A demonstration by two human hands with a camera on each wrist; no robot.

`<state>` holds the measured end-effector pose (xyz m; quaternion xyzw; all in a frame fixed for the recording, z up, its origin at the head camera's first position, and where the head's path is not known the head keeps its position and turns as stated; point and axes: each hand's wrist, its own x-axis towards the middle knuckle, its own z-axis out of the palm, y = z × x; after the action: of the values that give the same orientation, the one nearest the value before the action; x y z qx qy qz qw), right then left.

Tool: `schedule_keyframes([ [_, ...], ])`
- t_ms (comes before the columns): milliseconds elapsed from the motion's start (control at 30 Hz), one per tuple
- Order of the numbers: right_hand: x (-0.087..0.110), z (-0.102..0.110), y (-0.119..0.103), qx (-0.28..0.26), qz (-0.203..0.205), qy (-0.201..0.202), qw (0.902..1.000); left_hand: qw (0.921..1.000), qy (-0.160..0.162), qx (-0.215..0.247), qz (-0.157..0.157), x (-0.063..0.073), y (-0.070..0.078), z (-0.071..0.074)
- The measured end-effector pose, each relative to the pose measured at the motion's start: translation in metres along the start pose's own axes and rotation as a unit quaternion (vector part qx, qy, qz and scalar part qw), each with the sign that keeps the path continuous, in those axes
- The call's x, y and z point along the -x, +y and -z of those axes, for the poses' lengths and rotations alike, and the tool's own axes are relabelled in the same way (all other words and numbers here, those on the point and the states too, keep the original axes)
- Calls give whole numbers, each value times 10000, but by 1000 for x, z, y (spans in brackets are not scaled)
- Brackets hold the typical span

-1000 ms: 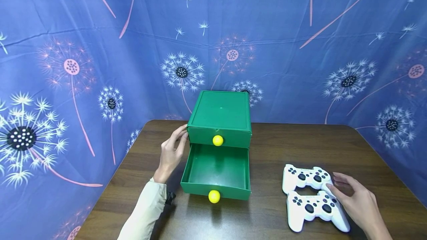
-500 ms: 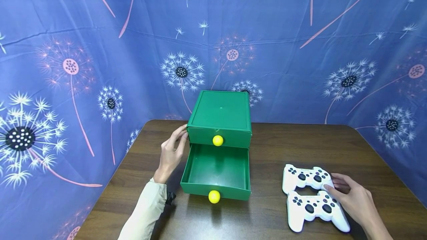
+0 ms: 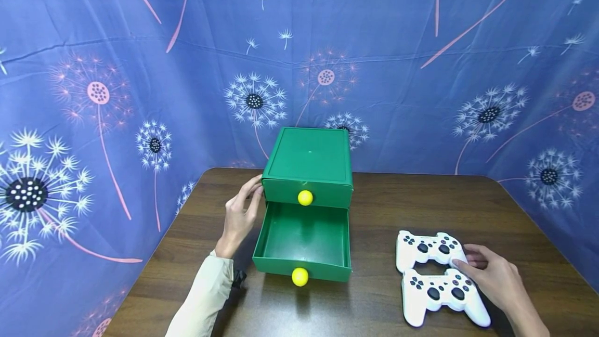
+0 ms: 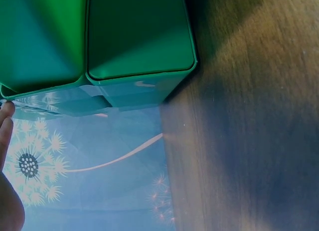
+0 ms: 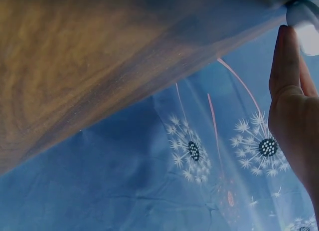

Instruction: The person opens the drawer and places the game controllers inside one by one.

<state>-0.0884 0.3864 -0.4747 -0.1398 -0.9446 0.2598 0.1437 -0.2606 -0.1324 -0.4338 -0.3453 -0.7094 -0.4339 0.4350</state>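
A green two-drawer box (image 3: pixel 311 155) with round yellow knobs stands on the table. Its upper drawer (image 3: pixel 281 191) is closed; the lower drawer (image 3: pixel 304 238) is pulled out with nothing inside. My left hand (image 3: pixel 239 217) touches the box's left side near the top front corner, fingers extended. To the right lie two white game controllers, a far one (image 3: pixel 430 247) and a near one (image 3: pixel 440 295), close together. My right hand (image 3: pixel 498 277) pinches the right grip of the far controller between thumb and fingers. In the right wrist view a white controller part (image 5: pixel 306 36) shows at the fingertips.
The brown wooden table (image 3: pixel 374 212) reaches back to a blue dandelion-print cloth (image 3: pixel 398 92) hanging behind and at the sides. A dark strap-like item (image 3: pixel 238 277) sits at the left wrist.
My right hand has moved slightly left onto the far controller's grip, and its fingers have closed in there. The left hand, box and drawers keep their places.
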Motion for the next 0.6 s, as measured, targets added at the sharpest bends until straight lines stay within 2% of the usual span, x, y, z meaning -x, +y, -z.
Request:
schedule_keyframes([
  [133, -2, -1, 0, 47, 94, -85, 9999, 10000, -1, -5, 3, 0, 0, 0],
  [300, -6, 0, 2, 37, 43, -559, 9984, 10000, 10, 31, 49, 0, 1, 0],
  [600, -12, -1, 6, -41, 122, -796, 9967, 10000, 63, 73, -27, -1, 1, -1],
])
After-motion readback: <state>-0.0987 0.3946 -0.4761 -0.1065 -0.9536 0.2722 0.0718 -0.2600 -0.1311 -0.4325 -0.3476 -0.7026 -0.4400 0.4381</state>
